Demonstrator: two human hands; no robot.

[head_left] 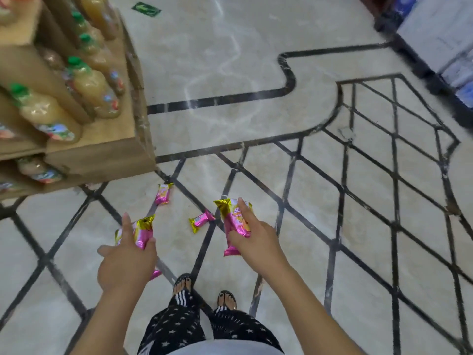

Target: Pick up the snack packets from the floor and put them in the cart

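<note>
A wooden shelf unit (102, 155) fills the upper left, stocked with juice bottles (46, 111) that have green caps; their labels are colourful but too blurred to read. Its corner juts out over the marble floor (217, 73), close to where the packets lie. Far up the floor sits a green sticker (146, 9) with a pale mark that cannot be made out. The left hand (125, 265) holds a pink-and-gold snack packet (143, 234) above the floor. Its fingers (126, 226) are curled round the wrapper with the index one stretched straight, and a pink end shows below the palm; whether it holds more than one packet I cannot tell. Just right of it, two more packets of the same kind lie on the floor: the far packet (163, 193) near the shelf corner, and the near packet (201, 220) between the two hands. Neither touches the other or a hand. The right hand (256, 242) grips a fourth packet (234, 221) lengthwise, gold end up, the index finger laid along its face; the white lettering on it is blurred beyond reading. Below, sandalled feet (226, 299) stand on black inlay lines. The floor is open ahead and to the right, up to blue-and-white stacked packs (435, 34) on the far right edge.
</note>
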